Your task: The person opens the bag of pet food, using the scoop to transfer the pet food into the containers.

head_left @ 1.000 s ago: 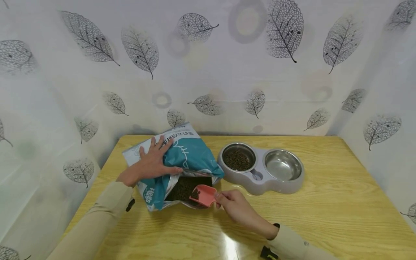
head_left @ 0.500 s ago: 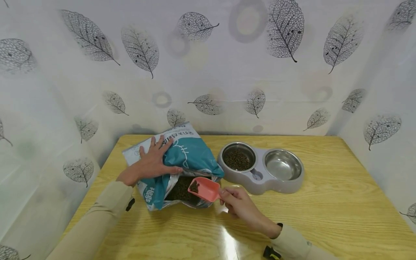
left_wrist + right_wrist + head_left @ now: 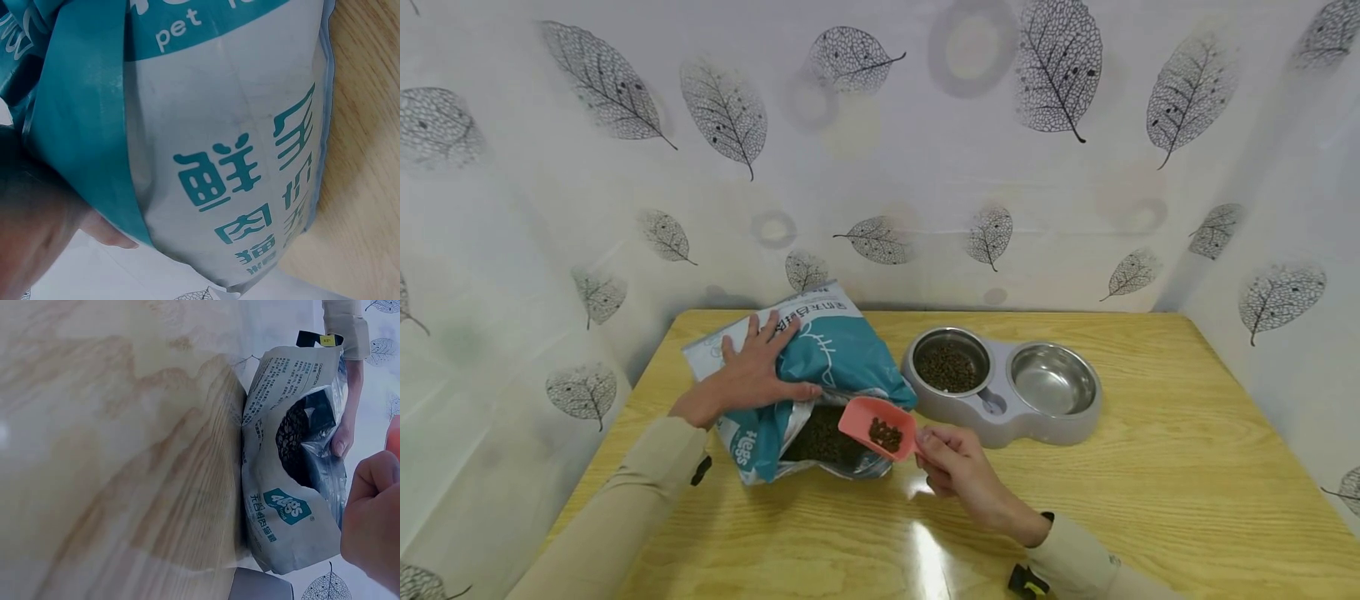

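Pink scoop (image 3: 859, 417) is holding kibble (image 3: 886, 435)

I'm grasping it at the open mouth of the bag (image 3: 857, 354), my right hand (image 3: 961, 471) pinching its handle. My left hand (image 3: 748, 375) is resting on the bag, fingers spread. Alongside, a double feeder (image 3: 1015, 427) is standing on the table (image 3: 1165, 417).

A glossy teal-and-white plastic bag (image 3: 857, 354) lies on the wooden table (image 3: 1150, 417), its silver-lined mouth gaping at the near end, the left hand (image 3: 748, 377) spread across its top. Inside I can see dark brown kibble (image 3: 820, 440). A coral-pink plastic scoop (image 3: 861, 415) — its handle pinched in the right hand (image 3: 958, 465) — hangs over the opening's edge, a little heap of pellets (image 3: 886, 435) gathered toward its handle end.
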Demonstrator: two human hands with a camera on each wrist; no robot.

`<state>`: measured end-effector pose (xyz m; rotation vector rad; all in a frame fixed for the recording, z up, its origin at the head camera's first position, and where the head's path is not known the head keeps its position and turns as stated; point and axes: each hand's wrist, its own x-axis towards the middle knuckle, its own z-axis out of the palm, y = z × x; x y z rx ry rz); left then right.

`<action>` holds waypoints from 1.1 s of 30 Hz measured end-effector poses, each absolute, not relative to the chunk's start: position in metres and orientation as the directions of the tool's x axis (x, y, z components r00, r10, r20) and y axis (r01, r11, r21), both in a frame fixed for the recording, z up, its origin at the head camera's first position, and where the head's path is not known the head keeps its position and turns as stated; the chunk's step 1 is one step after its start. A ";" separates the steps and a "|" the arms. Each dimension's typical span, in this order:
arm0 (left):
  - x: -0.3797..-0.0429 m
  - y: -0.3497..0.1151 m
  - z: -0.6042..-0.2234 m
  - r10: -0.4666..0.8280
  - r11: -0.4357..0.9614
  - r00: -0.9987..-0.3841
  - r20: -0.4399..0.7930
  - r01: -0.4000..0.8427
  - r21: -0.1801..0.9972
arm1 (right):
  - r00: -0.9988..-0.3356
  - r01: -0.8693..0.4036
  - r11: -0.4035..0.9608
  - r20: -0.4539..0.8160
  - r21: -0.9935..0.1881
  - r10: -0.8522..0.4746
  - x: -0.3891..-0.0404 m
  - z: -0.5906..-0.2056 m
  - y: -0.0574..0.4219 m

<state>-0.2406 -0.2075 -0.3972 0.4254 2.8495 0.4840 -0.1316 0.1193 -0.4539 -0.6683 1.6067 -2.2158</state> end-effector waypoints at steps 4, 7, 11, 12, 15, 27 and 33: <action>-0.241 -0.207 -0.397 0.314 0.906 -0.935 -0.165 0.243 0.348 | -0.857 -0.032 -0.292 0.177 -0.956 -0.484 -0.135 -0.452 0.124; -0.240 -0.207 -0.397 0.314 0.905 -0.935 -0.166 0.243 0.349 | -0.872 -0.082 -0.276 0.203 -0.958 -0.446 -0.139 -0.451 0.128; -0.240 -0.208 -0.396 0.317 0.902 -0.933 -0.171 0.241 0.358 | -0.901 -0.146 -0.231 0.225 -0.962 -0.371 -0.146 -0.448 0.136; -0.240 -0.208 -0.397 0.318 0.901 -0.933 -0.171 0.241 0.360 | -0.910 -0.154 -0.211 0.222 -0.965 -0.350 -0.148 -0.447 0.139; -0.240 -0.208 -0.397 0.320 0.900 -0.932 -0.171 0.243 0.363 | -0.951 -0.146 -0.091 0.165 -0.985 -0.261 -0.155 -0.441 0.146; -0.240 -0.209 -0.396 0.321 0.902 -0.933 -0.165 0.247 0.354 | -0.979 -0.125 0.607 0.196 -0.785 0.053 -0.195 -0.431 0.185; -0.240 -0.208 -0.397 0.320 0.901 -0.933 -0.164 0.246 0.358 | -0.900 -0.306 0.749 0.436 -0.588 -0.025 -0.205 -0.440 0.192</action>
